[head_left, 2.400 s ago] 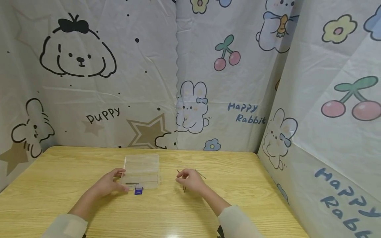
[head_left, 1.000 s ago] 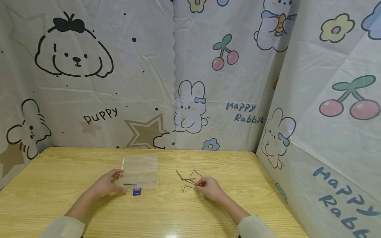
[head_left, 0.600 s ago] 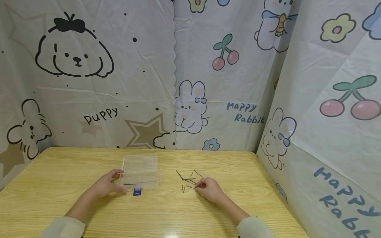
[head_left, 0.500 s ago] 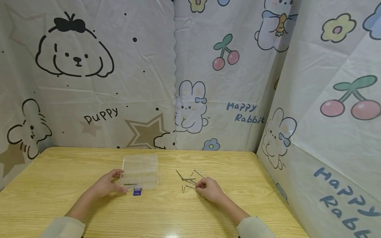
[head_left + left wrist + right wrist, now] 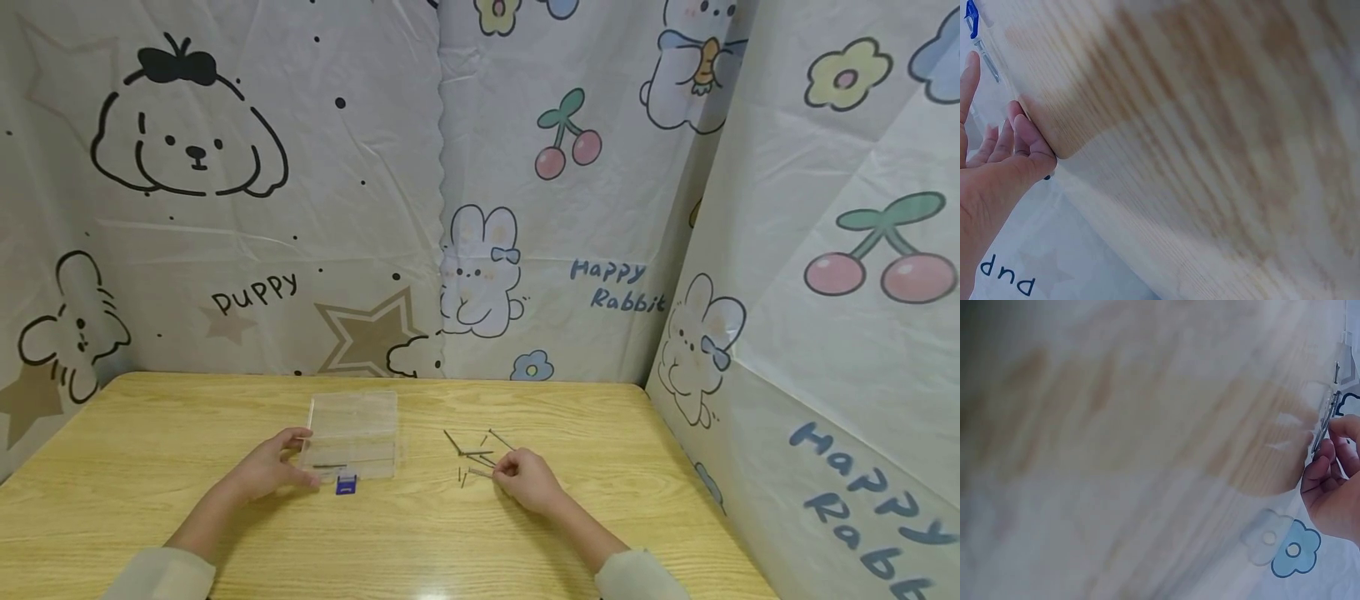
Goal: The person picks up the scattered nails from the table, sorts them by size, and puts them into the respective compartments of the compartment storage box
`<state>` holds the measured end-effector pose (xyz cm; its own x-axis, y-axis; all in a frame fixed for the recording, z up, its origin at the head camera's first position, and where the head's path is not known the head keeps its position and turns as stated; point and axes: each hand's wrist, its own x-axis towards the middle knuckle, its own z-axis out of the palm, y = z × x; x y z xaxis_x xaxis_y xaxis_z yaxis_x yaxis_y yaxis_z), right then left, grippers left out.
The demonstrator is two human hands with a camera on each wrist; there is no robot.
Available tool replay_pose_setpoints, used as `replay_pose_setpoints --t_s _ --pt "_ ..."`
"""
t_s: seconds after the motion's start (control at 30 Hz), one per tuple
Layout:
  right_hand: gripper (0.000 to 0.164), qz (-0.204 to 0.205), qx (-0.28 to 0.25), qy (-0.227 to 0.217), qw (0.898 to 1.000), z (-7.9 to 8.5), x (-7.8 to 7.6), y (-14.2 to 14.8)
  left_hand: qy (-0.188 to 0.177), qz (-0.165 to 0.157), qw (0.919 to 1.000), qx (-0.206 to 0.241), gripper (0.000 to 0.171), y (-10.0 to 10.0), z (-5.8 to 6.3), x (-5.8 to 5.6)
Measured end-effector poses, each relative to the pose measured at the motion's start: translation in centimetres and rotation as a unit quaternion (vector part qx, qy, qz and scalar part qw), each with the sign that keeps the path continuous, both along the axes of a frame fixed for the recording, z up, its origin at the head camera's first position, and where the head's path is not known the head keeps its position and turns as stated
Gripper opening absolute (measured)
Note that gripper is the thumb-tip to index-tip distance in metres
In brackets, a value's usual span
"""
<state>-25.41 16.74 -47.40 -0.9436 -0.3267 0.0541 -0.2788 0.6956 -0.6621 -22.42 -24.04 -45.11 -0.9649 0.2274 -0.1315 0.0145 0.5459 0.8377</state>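
A clear plastic box point(image 5: 354, 415) with a blue latch point(image 5: 346, 485) stands left of centre on the table. One dark nail point(image 5: 330, 466) shows in its near compartment. My left hand point(image 5: 272, 463) holds the box's left side, fingers at the side wall and thumb at the near corner. Several loose nails point(image 5: 476, 453), long and short, lie scattered to the right of the box. At their right edge my right hand point(image 5: 529, 481) pinches the end of a nail point(image 5: 480, 473) between thumb and forefinger. In the right wrist view, nails point(image 5: 1329, 419) lie by the fingertips point(image 5: 1317, 467).
The wooden table point(image 5: 420, 542) has its far edge against a printed cloth backdrop point(image 5: 360, 233). Another cloth point(image 5: 840, 400) hangs along the right side.
My right hand has moved right from over the nails to their right edge, uncovering them, and has since stayed nearly still. My left hand keeps its place on the box.
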Motion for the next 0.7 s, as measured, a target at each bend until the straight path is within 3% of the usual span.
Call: replay_pose_setpoints --t_s 0.7 --pt "0.009 0.022 -0.015 0.017 1.0 1.7 -0.2 -3.2 0.007 0.001 0.9999 -0.013 0.09 -0.1 -0.2 -0.1"
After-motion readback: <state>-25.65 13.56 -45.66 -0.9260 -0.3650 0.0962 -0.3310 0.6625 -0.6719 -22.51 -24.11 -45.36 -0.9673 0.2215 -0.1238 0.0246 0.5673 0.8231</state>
